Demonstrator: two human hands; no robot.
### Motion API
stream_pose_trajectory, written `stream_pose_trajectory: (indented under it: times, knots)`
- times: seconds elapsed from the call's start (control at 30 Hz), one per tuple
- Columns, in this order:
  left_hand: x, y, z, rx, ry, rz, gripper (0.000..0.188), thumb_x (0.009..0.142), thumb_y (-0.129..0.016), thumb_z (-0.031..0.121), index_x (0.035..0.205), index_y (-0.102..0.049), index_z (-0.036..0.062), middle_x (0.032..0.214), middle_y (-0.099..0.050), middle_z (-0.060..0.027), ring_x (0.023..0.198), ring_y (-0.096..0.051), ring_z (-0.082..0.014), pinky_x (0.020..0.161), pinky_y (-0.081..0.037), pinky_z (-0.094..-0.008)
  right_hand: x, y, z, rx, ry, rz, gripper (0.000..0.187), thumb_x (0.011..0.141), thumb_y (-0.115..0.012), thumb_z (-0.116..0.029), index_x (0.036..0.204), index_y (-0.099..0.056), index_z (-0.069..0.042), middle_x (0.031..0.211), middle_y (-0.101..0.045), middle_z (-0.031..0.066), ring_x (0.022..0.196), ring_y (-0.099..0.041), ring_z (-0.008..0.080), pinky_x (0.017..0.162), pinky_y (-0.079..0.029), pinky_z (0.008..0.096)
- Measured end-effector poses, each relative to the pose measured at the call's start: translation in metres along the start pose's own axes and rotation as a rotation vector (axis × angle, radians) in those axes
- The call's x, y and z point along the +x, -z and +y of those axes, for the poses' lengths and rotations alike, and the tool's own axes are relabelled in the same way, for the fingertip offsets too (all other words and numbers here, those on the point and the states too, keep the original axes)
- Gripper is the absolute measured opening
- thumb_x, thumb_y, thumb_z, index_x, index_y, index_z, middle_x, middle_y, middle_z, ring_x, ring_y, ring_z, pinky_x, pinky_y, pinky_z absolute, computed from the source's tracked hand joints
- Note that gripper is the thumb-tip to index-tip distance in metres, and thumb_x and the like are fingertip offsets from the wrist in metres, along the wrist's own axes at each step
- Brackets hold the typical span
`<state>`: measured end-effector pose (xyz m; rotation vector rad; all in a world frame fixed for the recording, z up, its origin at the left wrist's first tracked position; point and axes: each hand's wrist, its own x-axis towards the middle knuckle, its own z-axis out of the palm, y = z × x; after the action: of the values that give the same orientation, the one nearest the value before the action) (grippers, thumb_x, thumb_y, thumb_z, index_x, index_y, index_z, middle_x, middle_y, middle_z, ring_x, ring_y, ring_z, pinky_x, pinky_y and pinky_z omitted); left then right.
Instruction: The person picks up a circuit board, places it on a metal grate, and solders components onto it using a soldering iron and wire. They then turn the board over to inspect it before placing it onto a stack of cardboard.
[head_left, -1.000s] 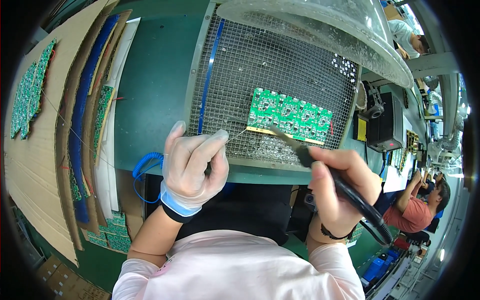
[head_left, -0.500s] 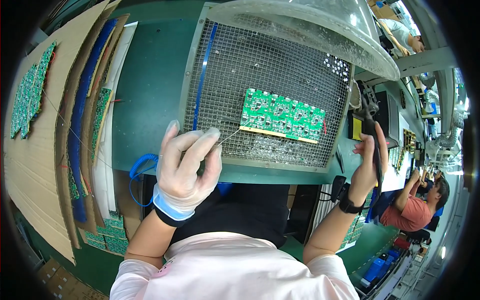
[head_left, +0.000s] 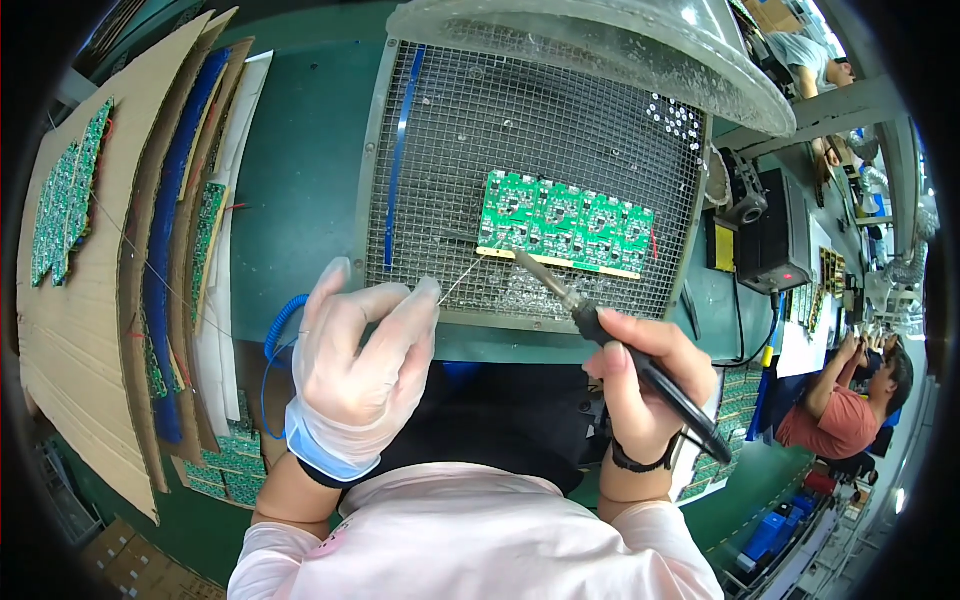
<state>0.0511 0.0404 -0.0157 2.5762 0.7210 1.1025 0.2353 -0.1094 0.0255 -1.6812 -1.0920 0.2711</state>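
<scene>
A green circuit board panel [head_left: 565, 222] with a yellow strip along its near edge lies on a metal mesh grate [head_left: 480, 120]. My left hand [head_left: 362, 365], in a thin translucent glove, pinches a thin solder wire [head_left: 460, 282]. The wire's far end reaches the left end of the yellow strip. My bare right hand [head_left: 650, 380] is closed around the black handle of a soldering iron [head_left: 549, 277]. Its tip is at the yellow strip, right of the wire's end; whether it touches, I cannot tell.
A clear curved hood [head_left: 640, 60] overhangs the grate's far side. Cardboard sheets [head_left: 80, 370] with circuit boards [head_left: 72, 200] stand at left. At right are a black box [head_left: 775, 235], tweezers [head_left: 690, 311] and an iron holder [head_left: 742, 190]. Another person [head_left: 835, 410] sits further right.
My right hand has brought the soldering iron from the holder at the right over to the board's near edge. My left hand still holds the wire near the board's left corner.
</scene>
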Motion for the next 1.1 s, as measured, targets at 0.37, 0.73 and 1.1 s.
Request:
stream_pose_trajectory:
  times: [0.37,0.73,1.1]
  knots:
    - [0.001,-0.005,-0.002,-0.04,0.047,-0.016,0.034,0.077,-0.077,-0.005,0.108,-0.074,0.011,0.089,-0.066,-0.0041,0.077,-0.066,-0.0222,0.098,-0.05,-0.0524,0.015,0.0,0.003,0.012,-0.01,-0.033,0.019,0.085,-0.071,-0.005,0.101,-0.074,0.005,0.083,-0.073,0.0102,0.064,-0.066,0.0111,0.06,-0.049,0.0207]
    - [0.003,-0.006,-0.001,-0.037,0.044,-0.019,0.033,0.078,-0.077,-0.005,0.107,-0.074,0.0092,0.089,-0.067,-0.0041,0.079,-0.067,-0.0222,0.099,-0.049,-0.0527,0.031,0.007,-0.012,-0.091,0.043,-0.138,0.022,0.08,-0.071,-0.004,0.099,-0.076,0.004,0.079,-0.073,0.0096,0.063,-0.065,0.0104,0.059,-0.047,0.0209]
    - [0.003,-0.007,-0.002,-0.001,0.009,-0.004,0.035,0.076,-0.078,-0.003,0.108,-0.073,0.0094,0.088,-0.064,-0.0033,0.078,-0.064,-0.0228,0.094,-0.052,-0.0516,0.037,0.007,-0.017,-0.145,0.063,-0.138,0.021,0.081,-0.07,-0.005,0.1,-0.076,0.004,0.08,-0.073,0.008,0.063,-0.063,0.0086,0.06,-0.046,0.0198]
